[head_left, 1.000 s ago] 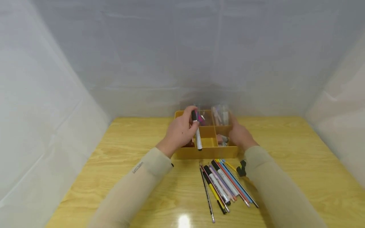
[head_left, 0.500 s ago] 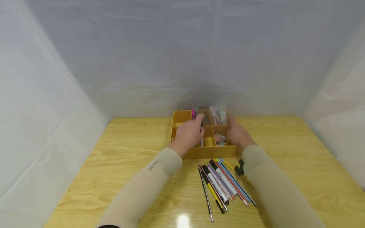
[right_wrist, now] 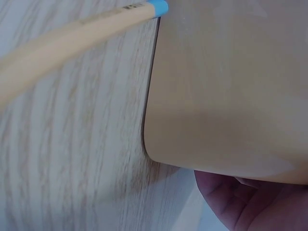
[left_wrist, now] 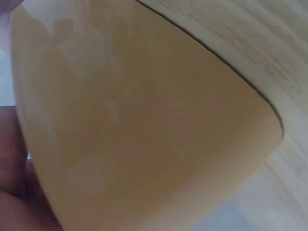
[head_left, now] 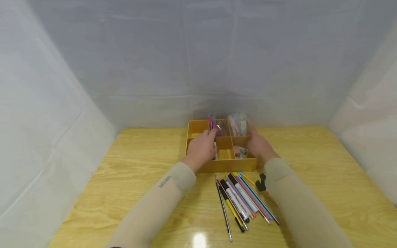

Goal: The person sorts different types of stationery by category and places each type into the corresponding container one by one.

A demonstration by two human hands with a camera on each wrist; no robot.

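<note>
Hands at the yellow organizer tray [head_left: 227,166] mid-worktop [head_left: 124,165], left hand [head_left: 201,148] over its 9 o'clock side, fingers curled on a marker [head_left: 215,155], right hand [head_left: 258,147] against the 3 o'clock wall, grip unclear, loose pens [head_left: 242,199] at 6 o'clock.

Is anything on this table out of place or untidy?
Yes. A fanned heap of pens and pencils lies loose on the table in front of the yellow organizer tray, outside its compartments. Nothing looks spilled or damaged.
</note>
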